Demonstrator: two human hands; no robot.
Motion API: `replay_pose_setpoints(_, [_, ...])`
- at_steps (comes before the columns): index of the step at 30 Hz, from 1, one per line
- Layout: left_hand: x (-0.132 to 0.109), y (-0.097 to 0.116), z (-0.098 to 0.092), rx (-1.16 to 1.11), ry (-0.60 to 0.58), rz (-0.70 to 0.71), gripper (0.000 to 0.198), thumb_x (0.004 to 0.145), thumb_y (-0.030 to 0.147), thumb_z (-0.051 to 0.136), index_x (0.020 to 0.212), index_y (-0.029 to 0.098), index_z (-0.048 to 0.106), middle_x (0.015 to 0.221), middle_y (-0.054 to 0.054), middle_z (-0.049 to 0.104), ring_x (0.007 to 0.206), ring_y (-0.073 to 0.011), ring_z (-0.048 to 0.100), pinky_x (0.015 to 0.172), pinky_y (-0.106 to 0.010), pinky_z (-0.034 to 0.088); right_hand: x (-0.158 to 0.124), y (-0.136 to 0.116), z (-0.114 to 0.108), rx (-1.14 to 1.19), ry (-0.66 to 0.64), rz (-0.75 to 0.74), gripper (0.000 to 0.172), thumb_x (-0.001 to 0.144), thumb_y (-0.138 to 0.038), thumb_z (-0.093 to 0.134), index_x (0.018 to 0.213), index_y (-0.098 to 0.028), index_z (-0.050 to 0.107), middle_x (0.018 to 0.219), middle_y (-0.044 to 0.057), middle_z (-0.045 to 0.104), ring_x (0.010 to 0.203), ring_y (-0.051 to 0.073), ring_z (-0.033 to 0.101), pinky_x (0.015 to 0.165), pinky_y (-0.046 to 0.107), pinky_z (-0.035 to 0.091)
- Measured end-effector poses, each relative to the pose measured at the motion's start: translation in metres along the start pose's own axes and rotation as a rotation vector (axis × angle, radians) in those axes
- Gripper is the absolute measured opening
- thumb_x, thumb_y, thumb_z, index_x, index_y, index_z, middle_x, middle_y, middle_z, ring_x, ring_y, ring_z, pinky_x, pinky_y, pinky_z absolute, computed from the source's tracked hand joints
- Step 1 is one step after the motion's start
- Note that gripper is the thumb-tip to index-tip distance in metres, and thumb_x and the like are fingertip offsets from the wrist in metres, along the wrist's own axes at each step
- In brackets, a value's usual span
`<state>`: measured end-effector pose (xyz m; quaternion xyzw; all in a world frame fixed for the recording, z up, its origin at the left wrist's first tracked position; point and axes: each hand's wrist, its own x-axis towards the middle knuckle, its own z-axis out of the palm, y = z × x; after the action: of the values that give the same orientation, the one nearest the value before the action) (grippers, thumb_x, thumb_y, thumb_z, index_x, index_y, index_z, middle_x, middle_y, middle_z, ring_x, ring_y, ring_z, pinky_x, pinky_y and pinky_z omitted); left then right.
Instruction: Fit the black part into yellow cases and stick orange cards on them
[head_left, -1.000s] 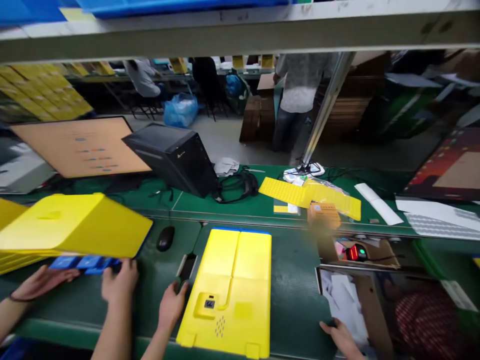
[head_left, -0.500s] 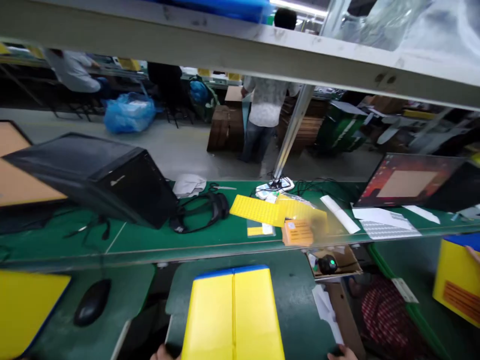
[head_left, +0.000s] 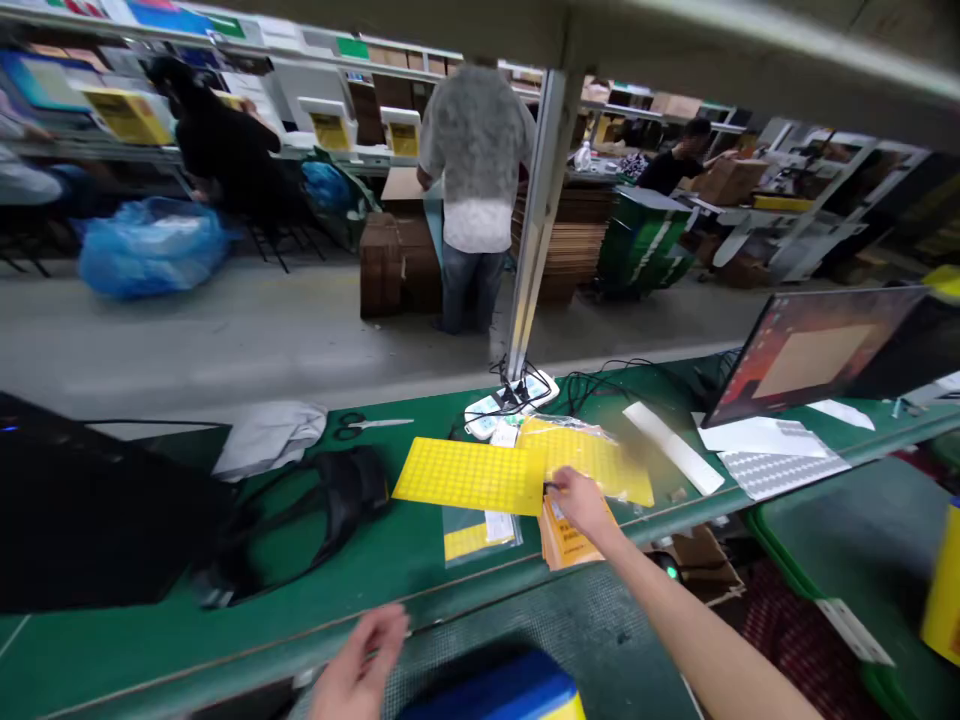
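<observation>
My right hand [head_left: 581, 503] reaches over the bench to a stack of orange printed cards [head_left: 566, 540]. Its fingers are closed at the stack's upper left corner; how many cards they grip is hidden. My left hand [head_left: 364, 655], slightly blurred, hovers before the bench edge with loosely curled fingers and nothing visible in it. Below, between my arms, is a yellow box with a blue side [head_left: 502, 690], partly cut off by the frame. Beside the cards lies a yellow sheet of small labels [head_left: 472, 475], with another yellow sheet [head_left: 600, 460] behind my right hand.
Scissors [head_left: 367, 425], a grey cloth [head_left: 270, 440] and a black strap-like headset [head_left: 330, 510] lie to the left. A metal post [head_left: 536, 220] rises behind a white power strip [head_left: 510, 403]. A monitor [head_left: 810, 350] stands right. People work beyond the bench.
My right hand has come up from the lower right to the orange cards. My left hand has left the yellow box's side and risen. The view has shifted, with the box now lower.
</observation>
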<state>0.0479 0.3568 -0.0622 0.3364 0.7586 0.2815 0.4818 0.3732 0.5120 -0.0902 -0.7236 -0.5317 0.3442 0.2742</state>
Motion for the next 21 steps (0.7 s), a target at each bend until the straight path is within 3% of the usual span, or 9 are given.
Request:
replay_pose_setpoints(2, [0.002, 0.019, 0.030, 0.029, -0.179, 0.074, 0.054, 0.061, 0.069, 0.062, 0.093, 0.026, 0.066, 0.100, -0.003, 0.074, 0.104, -0.0274, 0.064, 0.092, -0.032, 0.050, 0.037, -0.005, 0.022, -0.030, 0.022, 0.063, 0.015, 0.062, -0.015, 0.068, 0.067, -0.020, 0.055, 0.077, 0.010, 0.071, 0.092, 0.031, 0.066, 0.084, 0.039, 0.045])
replay_pose_setpoints(4, [0.000, 0.017, 0.054, 0.065, -0.347, 0.096, 0.048, 0.068, 0.066, 0.061, 0.092, 0.025, 0.067, 0.094, -0.003, 0.073, 0.094, -0.0251, 0.065, 0.083, -0.030, 0.052, 0.058, -0.003, 0.037, -0.036, 0.034, 0.123, 0.019, 0.059, -0.011, 0.069, 0.066, -0.019, 0.053, 0.072, 0.010, 0.068, 0.091, 0.032, 0.066, 0.081, 0.039, 0.044])
replay_pose_setpoints(6, [-0.002, 0.010, 0.069, 0.055, -0.431, 0.076, 0.042, 0.071, 0.061, 0.062, 0.090, 0.024, 0.067, 0.088, -0.004, 0.072, 0.088, -0.0242, 0.065, 0.079, -0.030, 0.052, 0.064, -0.002, 0.043, -0.004, 0.031, 0.150, 0.019, 0.059, -0.009, 0.068, 0.070, -0.018, 0.054, 0.070, 0.007, 0.066, 0.086, 0.030, 0.066, 0.077, 0.037, 0.044])
replay_pose_setpoints(9, [0.001, 0.019, 0.083, -0.172, -0.329, -0.088, 0.039, 0.071, 0.050, 0.071, 0.094, 0.020, 0.065, 0.093, -0.007, 0.072, 0.091, -0.0248, 0.067, 0.086, -0.033, 0.052, 0.053, -0.016, 0.041, 0.128, -0.016, 0.127, 0.026, 0.066, -0.016, 0.066, 0.090, -0.016, 0.056, 0.067, 0.000, 0.061, 0.069, 0.020, 0.063, 0.065, 0.029, 0.044])
replay_pose_setpoints(11, [0.006, 0.045, 0.096, -0.522, -0.252, -0.311, 0.042, 0.074, 0.045, 0.072, 0.101, 0.016, 0.061, 0.107, -0.014, 0.070, 0.099, -0.0257, 0.068, 0.091, -0.036, 0.052, 0.034, -0.034, 0.035, 0.241, -0.077, 0.080, 0.037, 0.071, -0.025, 0.064, 0.105, -0.016, 0.052, 0.063, -0.005, 0.056, 0.059, 0.015, 0.057, 0.058, 0.025, 0.043])
replay_pose_setpoints(13, [0.011, 0.077, 0.110, -0.912, -0.320, -0.500, 0.044, 0.082, 0.047, 0.064, 0.106, 0.011, 0.058, 0.116, -0.021, 0.066, 0.101, -0.0269, 0.068, 0.087, -0.038, 0.056, 0.011, -0.052, 0.026, 0.337, -0.145, 0.017, 0.045, 0.073, -0.031, 0.062, 0.113, -0.018, 0.047, 0.061, -0.008, 0.053, 0.056, 0.013, 0.054, 0.056, 0.024, 0.042])
replay_pose_setpoints(15, [0.014, 0.105, 0.122, -1.199, -0.327, -0.482, 0.037, 0.090, 0.042, 0.055, 0.108, 0.010, 0.058, 0.115, -0.019, 0.067, 0.096, -0.0234, 0.070, 0.081, -0.035, 0.059, -0.010, -0.062, 0.016, 0.462, -0.221, -0.052, 0.049, 0.073, -0.034, 0.063, 0.116, -0.019, 0.044, 0.064, -0.008, 0.056, 0.060, 0.013, 0.055, 0.059, 0.025, 0.043])
replay_pose_setpoints(18, [0.014, 0.121, 0.132, -1.373, -0.153, -0.361, 0.016, 0.090, 0.016, 0.055, 0.105, 0.013, 0.061, 0.104, -0.011, 0.072, 0.086, -0.0159, 0.071, 0.078, -0.028, 0.059, -0.028, -0.061, -0.001, 0.606, -0.309, -0.093, 0.056, 0.073, -0.038, 0.065, 0.119, -0.018, 0.041, 0.072, -0.003, 0.063, 0.065, 0.015, 0.057, 0.064, 0.028, 0.045])
replay_pose_setpoints(21, [0.012, 0.116, 0.132, -1.330, -0.104, -0.298, 0.016, 0.082, 0.004, 0.060, 0.096, 0.011, 0.064, 0.095, -0.009, 0.073, 0.081, -0.0157, 0.071, 0.076, -0.028, 0.060, -0.041, -0.059, -0.022, 0.403, -0.167, -0.130, 0.061, 0.072, -0.039, 0.068, 0.123, -0.017, 0.042, 0.085, 0.004, 0.065, 0.077, 0.022, 0.061, 0.069, 0.035, 0.047])
